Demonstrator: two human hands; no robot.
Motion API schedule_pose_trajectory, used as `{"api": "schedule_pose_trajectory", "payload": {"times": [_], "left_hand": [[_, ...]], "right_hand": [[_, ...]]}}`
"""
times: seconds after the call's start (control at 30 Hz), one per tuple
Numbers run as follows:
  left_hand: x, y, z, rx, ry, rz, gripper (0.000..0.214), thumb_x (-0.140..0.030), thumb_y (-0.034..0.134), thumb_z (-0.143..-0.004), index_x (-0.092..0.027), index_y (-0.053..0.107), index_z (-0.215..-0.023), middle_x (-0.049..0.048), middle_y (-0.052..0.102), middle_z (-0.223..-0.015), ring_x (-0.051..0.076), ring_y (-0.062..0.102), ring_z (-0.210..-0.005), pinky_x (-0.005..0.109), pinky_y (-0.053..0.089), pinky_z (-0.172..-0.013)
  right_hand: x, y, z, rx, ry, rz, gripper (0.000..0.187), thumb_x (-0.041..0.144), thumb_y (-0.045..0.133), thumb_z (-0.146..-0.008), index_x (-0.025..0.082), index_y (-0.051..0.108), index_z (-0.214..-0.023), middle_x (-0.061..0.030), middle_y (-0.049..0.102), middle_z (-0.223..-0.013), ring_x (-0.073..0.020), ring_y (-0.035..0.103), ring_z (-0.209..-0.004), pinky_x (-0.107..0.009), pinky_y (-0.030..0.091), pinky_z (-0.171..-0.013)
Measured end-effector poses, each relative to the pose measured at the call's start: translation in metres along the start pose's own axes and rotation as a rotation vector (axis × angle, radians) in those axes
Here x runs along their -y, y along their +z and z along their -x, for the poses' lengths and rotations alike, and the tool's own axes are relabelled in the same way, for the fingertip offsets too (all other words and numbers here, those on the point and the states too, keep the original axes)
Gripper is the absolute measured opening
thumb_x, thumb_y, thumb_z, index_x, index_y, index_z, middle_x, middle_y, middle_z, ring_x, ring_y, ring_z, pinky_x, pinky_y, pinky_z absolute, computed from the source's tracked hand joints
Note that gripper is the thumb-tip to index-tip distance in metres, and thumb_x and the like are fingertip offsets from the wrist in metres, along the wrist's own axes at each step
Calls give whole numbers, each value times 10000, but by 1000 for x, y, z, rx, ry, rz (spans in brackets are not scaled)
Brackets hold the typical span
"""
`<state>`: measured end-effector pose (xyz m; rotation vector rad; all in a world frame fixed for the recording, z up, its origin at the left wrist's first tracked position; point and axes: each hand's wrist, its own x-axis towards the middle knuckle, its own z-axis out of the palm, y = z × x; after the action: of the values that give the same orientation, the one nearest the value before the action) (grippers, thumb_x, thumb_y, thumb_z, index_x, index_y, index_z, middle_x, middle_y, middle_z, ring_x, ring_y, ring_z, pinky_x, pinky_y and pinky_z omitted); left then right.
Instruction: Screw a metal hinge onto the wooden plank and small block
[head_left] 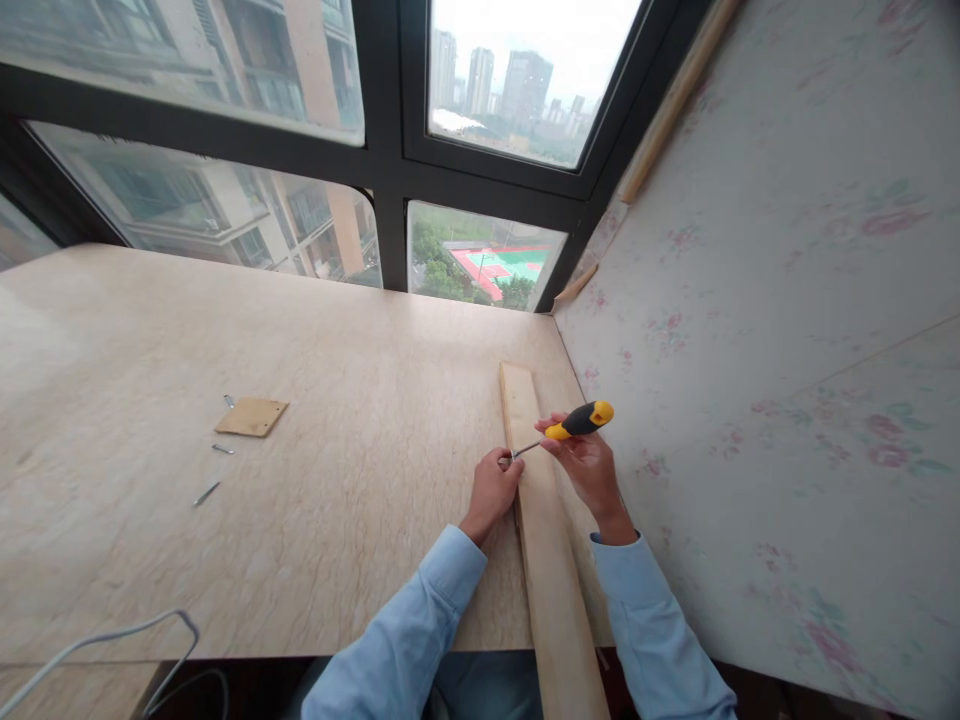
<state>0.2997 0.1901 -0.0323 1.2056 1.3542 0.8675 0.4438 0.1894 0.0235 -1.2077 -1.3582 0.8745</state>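
Note:
My right hand [589,468] is closed around a yellow and black screwdriver [579,420], tilted so its shaft slants down to the left. My left hand [495,492] pinches a small shiny metal piece [514,455] at the shaft's tip; its exact kind is too small to tell. Both hands are over the left edge of a long wooden board [551,560], which lies on the stone-patterned surface and sticks out past its front edge. The left fingers hide the spot where the metal piece meets the board's side, so I cannot tell whether it is in the wood.
On the pale surface [337,480] at left lies a small wooden plate [253,418] with holes. Beside it are small metal pieces [223,449] and a slim metal bit [206,494]. A white cable [112,632] loops at the front left. A floral wall [750,400] bounds the right.

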Motion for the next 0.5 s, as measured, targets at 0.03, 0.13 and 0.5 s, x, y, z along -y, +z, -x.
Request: {"api": "schedule_pose_trajectory", "payload": {"times": [0.03, 0.13, 0.5], "left_hand": [[0, -1, 1, 10, 5, -3, 228, -260, 571, -828, -107, 671, -963, 88, 713, -855, 159, 645, -722, 237, 437, -649], [3, -1, 3, 27, 30, -12, 238, -268, 563, -830, -117, 682, -971, 85, 714, -862, 162, 647, -734, 241, 440, -659], [6, -1, 9, 88, -13, 68, 265, -338, 491, -865, -133, 619, -973, 55, 667, -720, 127, 571, -473, 211, 391, -448]], "right_hand": [[-1, 0, 1, -75, -19, 108, 456, 467, 780, -723, 194, 617, -1051, -99, 718, -1016, -264, 687, -951, -454, 533, -906], [-1, 2, 2, -231, -91, 398, 477, 562, 804, -636, 183, 644, -876, -91, 710, -869, -261, 665, -805, -438, 542, -816], [18, 25, 13, -5, -11, -135, 552, 420, 625, -891, 256, 403, -1368, -111, 549, -1386, -235, 502, -1309, -484, 400, -1106]]}}
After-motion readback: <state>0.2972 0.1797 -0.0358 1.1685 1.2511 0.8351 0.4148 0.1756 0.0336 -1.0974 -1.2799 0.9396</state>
